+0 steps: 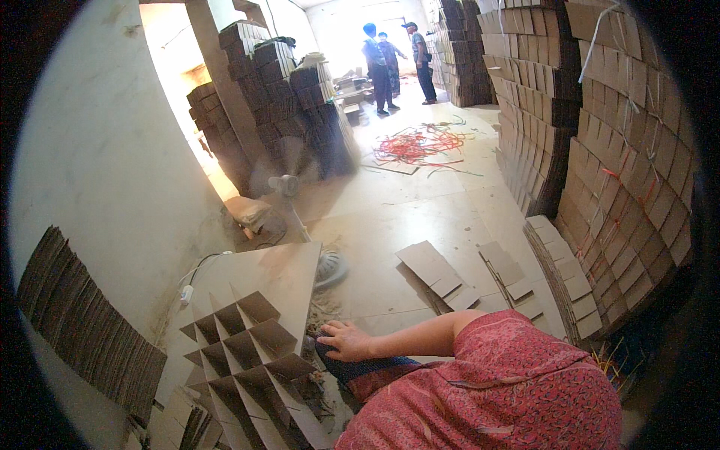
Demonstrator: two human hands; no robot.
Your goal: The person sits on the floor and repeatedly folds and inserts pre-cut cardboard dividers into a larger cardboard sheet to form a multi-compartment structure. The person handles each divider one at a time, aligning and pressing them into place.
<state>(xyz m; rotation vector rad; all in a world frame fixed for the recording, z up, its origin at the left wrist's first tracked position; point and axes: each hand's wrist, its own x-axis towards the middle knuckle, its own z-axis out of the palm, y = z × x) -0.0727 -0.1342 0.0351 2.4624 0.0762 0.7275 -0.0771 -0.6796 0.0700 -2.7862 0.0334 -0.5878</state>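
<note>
My right hand (pixel 343 341) rests palm down on my dark-clad knee (pixel 360 369), its fingers spread and holding nothing. The arm comes from a red patterned sleeve (pixel 480 337). Beside the knee, an assembled cardboard divider (pixel 247 352) of interlocked strips stands with its open cells upward, partly over the pale tabletop (pixel 285 262). The hand is apart from the divider. My left hand is out of view.
Stacked cardboard pieces line the left wall (pixel 82 322) and rise in tall tied stacks (pixel 622 180) on the right. Loose sheets (pixel 435 271) lie on the floor. A fan (pixel 285 184) stands behind the table. Farther off are tangled red straps (pixel 420 146) and three people (pixel 382 64).
</note>
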